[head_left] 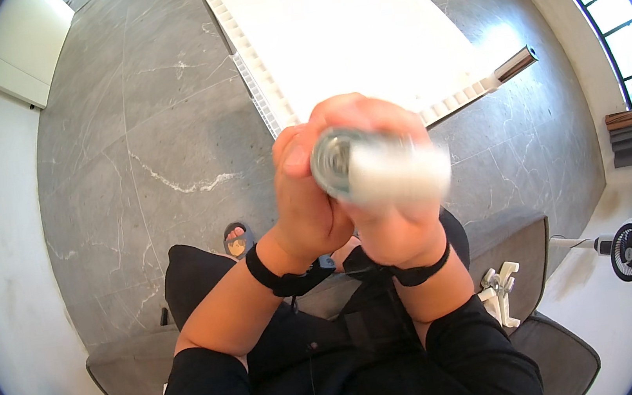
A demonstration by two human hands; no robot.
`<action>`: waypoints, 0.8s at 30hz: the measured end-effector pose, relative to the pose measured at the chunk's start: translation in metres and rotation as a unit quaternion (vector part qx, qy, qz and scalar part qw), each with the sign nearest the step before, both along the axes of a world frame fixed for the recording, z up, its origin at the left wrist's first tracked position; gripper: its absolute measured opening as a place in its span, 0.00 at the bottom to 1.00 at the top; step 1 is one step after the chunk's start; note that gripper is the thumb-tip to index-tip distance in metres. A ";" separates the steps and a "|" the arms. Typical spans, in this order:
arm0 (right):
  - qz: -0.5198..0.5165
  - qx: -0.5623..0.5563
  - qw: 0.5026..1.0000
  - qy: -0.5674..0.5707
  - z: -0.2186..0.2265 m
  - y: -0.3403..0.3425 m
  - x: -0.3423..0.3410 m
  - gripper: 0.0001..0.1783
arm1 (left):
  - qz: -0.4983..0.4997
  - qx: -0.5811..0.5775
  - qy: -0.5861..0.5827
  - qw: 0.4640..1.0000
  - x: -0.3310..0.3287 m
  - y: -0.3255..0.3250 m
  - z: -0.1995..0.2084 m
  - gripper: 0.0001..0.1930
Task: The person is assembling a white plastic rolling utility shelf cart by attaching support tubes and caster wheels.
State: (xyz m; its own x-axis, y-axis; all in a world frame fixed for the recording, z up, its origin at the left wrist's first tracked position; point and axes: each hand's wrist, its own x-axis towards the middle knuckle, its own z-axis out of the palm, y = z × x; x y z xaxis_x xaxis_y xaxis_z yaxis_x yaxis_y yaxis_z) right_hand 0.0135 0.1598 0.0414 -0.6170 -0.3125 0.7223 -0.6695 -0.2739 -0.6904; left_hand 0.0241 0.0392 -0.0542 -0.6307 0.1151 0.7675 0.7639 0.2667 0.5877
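My left hand and my right hand are raised together in front of my chest, close to the camera. Between them is a roll-like object with a round, ringed grey-green end. A white piece, smeared by motion, lies across its right side. The left hand is closed around the object, its thumb by the ringed end. Fingers also curve over the far side. My right hand is closed at the object's right, its fingers partly hidden behind the white blur. What the object is exactly I cannot make out.
A long white table with a ribbed edge stands ahead. A dark tube juts from its right corner. I sit on a grey sofa, a white clamp-like item at my right. Beyond it is a fan.
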 end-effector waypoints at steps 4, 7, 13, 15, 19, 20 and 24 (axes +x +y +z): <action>-0.030 0.006 0.995 -0.100 -0.004 0.000 0.009 0.25 | -0.022 -0.034 -0.067 0.997 0.004 -0.003 -0.006 0.20; -0.041 -0.175 0.971 -0.160 0.002 -0.010 0.017 0.27 | 0.020 0.042 -0.030 0.998 0.003 0.004 0.009 0.19; -0.056 -0.296 0.934 -0.190 0.013 0.053 0.018 0.24 | 0.025 0.034 -0.007 0.999 0.002 0.008 0.019 0.06; -0.088 -0.304 0.927 -0.203 0.013 0.090 0.023 0.23 | 0.034 0.019 -0.009 0.999 0.002 0.011 0.015 0.07; -0.194 -0.250 0.912 -0.261 0.004 0.178 0.058 0.20 | 0.036 0.100 -0.064 0.992 0.008 0.020 0.000 0.15; -0.234 -0.221 0.900 -0.293 -0.002 0.199 0.074 0.18 | 0.020 0.084 -0.087 0.992 0.008 0.016 0.003 0.15; -0.460 0.016 0.800 -0.386 -0.055 0.291 0.149 0.14 | 0.033 0.073 -0.053 0.995 0.003 0.018 0.008 0.15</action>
